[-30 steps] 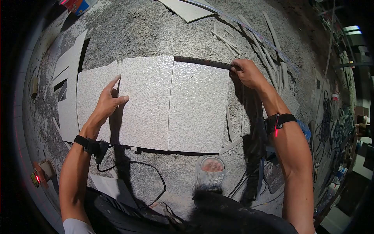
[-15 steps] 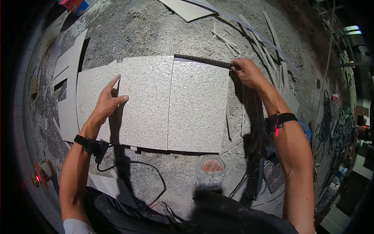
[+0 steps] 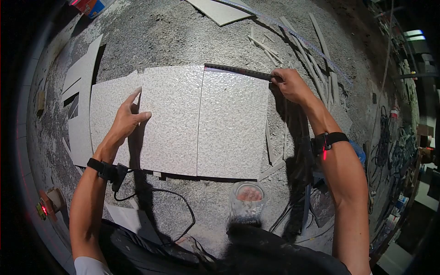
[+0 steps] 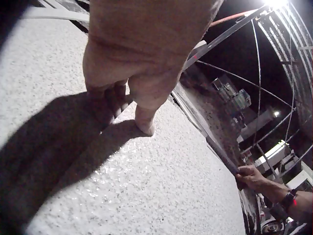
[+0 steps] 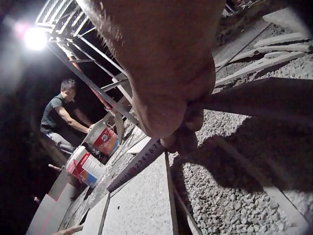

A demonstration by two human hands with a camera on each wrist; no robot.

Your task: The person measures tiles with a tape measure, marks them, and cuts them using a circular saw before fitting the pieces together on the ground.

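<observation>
Pale speckled tiles lie side by side on rough ground: a left tile [image 3: 107, 107], a middle tile [image 3: 170, 121] and a right tile [image 3: 233, 126]. My left hand [image 3: 126, 120] rests at the seam between the left and middle ones, thumb and forefinger spread; its thumb [image 4: 145, 121] touches the tile surface in the left wrist view. My right hand [image 3: 292, 86] pinches a tape measure [image 3: 238, 71] at the far right corner. Its blade runs along the right tile's far edge to the seam; numerals show on the blade [image 5: 139, 164] in the right wrist view.
Narrow offcut strips [image 3: 316, 68] lie beyond my right hand. A cut tile [image 3: 81, 107] stands at the left, another piece [image 3: 220, 11] at the far side. My foot [image 3: 250, 197] is near the front edge. In the right wrist view, a person [image 5: 61, 117] bends by buckets [image 5: 87, 166].
The tape blade has tilted slightly, and a thin bluish strip now shows between it and the right tile's far edge. Both hands have stayed almost in place.
</observation>
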